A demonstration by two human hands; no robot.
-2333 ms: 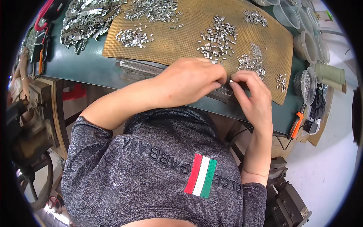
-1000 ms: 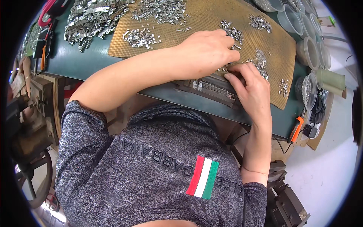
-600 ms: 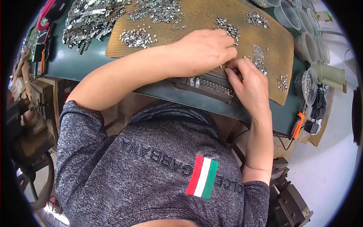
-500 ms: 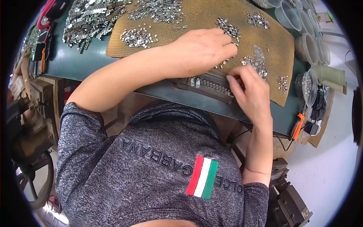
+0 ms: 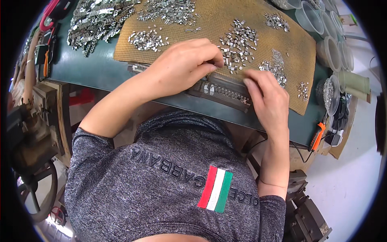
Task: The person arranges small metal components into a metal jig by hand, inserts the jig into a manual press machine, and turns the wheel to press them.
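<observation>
A dark metal jig [image 5: 224, 94] lies along the near edge of the bench, with a row of small shiny links set in its slots. Over the jig's left part, my left hand [image 5: 186, 66] is closed, thumb and fingertips together; whatever they hold is too small or hidden to name. At the jig's right end my right hand [image 5: 269, 94] has its fingers curled and thumb close to the index finger, and I cannot make out anything between them. Just beyond both hands, a pile of small silver metal pieces [image 5: 238, 42] spreads over the tan mat [image 5: 201, 28].
More metal pieces lie in piles: loose bits [image 5: 147, 39], thin pins [image 5: 276, 66] and a small heap [image 5: 302, 91]. Finished-looking metal link strips [image 5: 98, 24] lie far left. Clear plastic cups [image 5: 308, 18] line the right edge, near orange-handled pliers [image 5: 317, 136].
My left hand has drawn back left and nearer from the silver pile to the jig, uncovering the pile. My right hand has stayed at the jig's right end.
</observation>
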